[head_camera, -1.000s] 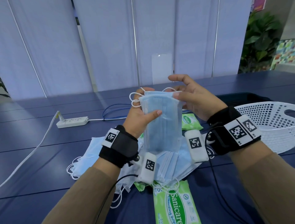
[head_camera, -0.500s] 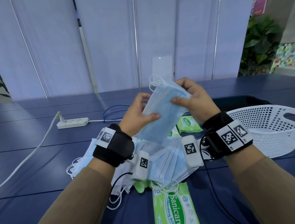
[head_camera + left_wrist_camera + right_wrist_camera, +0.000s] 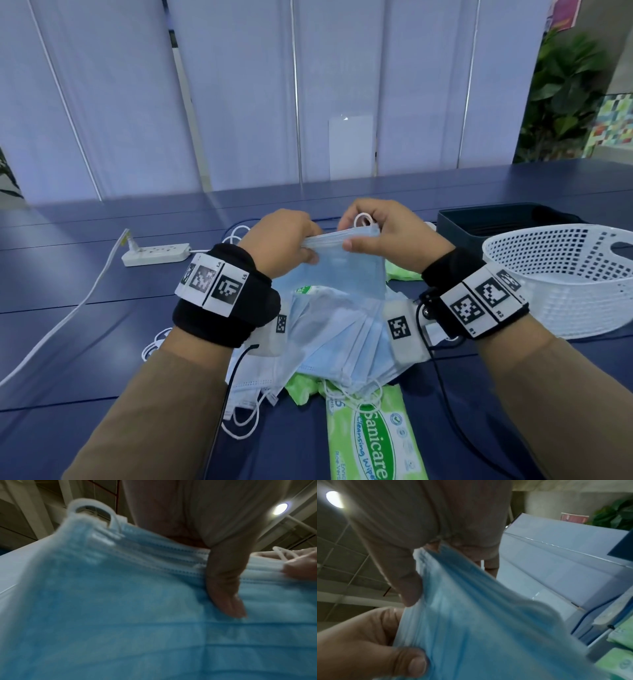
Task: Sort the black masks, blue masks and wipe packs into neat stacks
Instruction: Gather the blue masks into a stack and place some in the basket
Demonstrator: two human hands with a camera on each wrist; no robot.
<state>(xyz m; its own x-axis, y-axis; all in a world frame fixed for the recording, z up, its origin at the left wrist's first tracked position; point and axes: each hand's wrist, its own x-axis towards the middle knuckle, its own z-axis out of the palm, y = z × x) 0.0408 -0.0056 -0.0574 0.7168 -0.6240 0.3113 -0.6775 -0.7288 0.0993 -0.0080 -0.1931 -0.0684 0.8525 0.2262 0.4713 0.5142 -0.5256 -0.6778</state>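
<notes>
We hold a small bundle of pale blue pleated paper masks (image 3: pixel 346 263) above the dark blue worktop (image 3: pixel 85 329), gripped along its upper edge. The left hand (image 3: pixel 279 245) pinches the left part of that edge, thumb in front and fingers (image 3: pixel 224 588) curled behind; the right hand (image 3: pixel 390 236) clamps the right part in the same way, with white elastic ear loops (image 3: pixel 363 218) bunched under its fingers. Directly beneath lies the unsorted heap: a fanned spread of blue masks (image 3: pixel 346 346), several white masks (image 3: pixel 250 377) at its left, and a green printed wipe pack (image 3: pixel 373 442) partly under it at the near edge. A white perforated plastic basket (image 3: pixel 561 284) and a dark rectangular tray (image 3: pixel 496 219) stand to the right; a white power strip (image 3: pixel 156 254) lies to the left. No black masks can be made out.

Risks, in our judgement: the bundle is held only at one edge, so inner masks could slide out and drop back into the heap; loose ear loops could snag the loops of masks below; and setting the bundle down on the fan would undo the separation.

The left wrist view shows the layered edges of several masks and the thumb pressed across them, so we know it is a bundle, not one mask. The right wrist view shows both thumbs and more green packs at its right border. Only the head view shows the heap, basket and tray.
</notes>
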